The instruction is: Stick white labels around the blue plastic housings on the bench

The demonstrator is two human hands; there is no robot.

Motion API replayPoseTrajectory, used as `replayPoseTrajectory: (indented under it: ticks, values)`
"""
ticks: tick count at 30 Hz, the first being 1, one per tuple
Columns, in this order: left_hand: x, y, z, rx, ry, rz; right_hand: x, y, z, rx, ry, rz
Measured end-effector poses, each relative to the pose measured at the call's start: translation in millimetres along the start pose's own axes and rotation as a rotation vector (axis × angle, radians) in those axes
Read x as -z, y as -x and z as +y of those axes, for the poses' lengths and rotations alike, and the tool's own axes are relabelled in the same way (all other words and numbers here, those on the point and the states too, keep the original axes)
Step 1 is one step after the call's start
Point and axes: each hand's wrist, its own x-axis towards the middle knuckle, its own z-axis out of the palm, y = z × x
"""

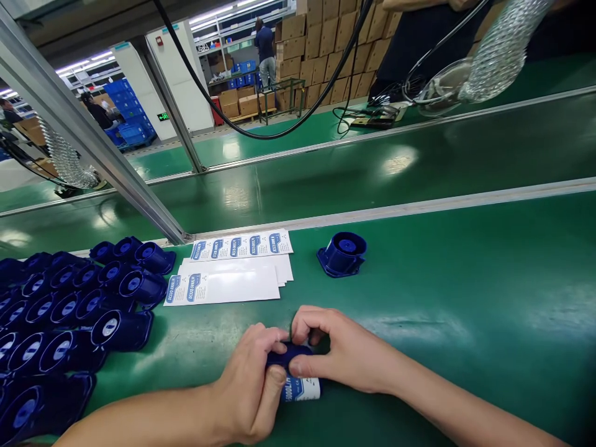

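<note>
Just below the centre, my left hand [254, 379] grips a dark blue plastic housing [291, 352], thumb at the near side and fingers over the far side. A white and blue label [302, 389] printed "3000L/H" shows at its lower side; how much of it is stuck down I cannot tell. My right hand [335, 347] is closed on the same housing, thumb and curled index finger against its right part. Farther back lie label sheets [242, 284], the front one with two labels left on its left end. A similar housing [344, 251] stands alone to their right.
Several dark blue housings [123, 329] lie in rows at the left. A metal post [116, 161] rises beside the sheets. Across the green bench run pale rails [395, 208]. A black cable [261, 133] hangs overhead. Behind are a foil duct [500, 59], stacked cartons [321, 49] and other people.
</note>
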Motion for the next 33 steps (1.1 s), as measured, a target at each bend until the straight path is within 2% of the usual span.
replayPoseTrajectory:
  ticks: [4, 8, 10, 13, 16, 19, 22, 25, 28, 30, 33]
  values:
    - [-1.9, 7, -2, 0.041, 0.022, -0.008, 17, -1, 2, -0.048, 0.031, -0.061]
    - [-2.2, 8, -15, 0.061, 0.109, 0.007, 34, -2, 7, -0.109, -0.04, -0.165]
    - [-2.2, 6, -24, -0.011, 0.199, 0.003, 35, -3, 10, -0.089, -0.138, -0.218]
    - [-4.7, 1, -36, -0.076, 0.374, 0.018, 25, -5, 12, -0.063, -0.294, -0.296]
    - [-8.6, -4, -39, 0.054, 0.51, 0.16, 9, -7, 10, -0.01, -0.403, -0.32]
    - [-10.5, -6, -41, 0.242, 0.539, 0.332, -1, -11, 13, -0.035, -0.578, -0.252]
    - [-10.6, -6, -46, 0.341, 0.641, 0.397, -2, -15, 20, -0.074, -0.837, -0.158]
    - [-10.8, -7, -52, 0.321, 0.854, 0.281, -2, -15, 27, 0.021, -1.01, -0.136]
    - [-10.3, -9, -52, 0.34, 1.012, 0.116, -5, -13, 30, 0.105, -1.032, -0.168]
    - [-8.9, -11, -49, 0.355, 1.034, 0.077, -8, -11, 28, 0.116, -1.035, -0.163]
    - [-6.6, -12, -47, 0.339, 1.007, 0.093, -12, -11, 20, 0.114, -1.049, -0.146]
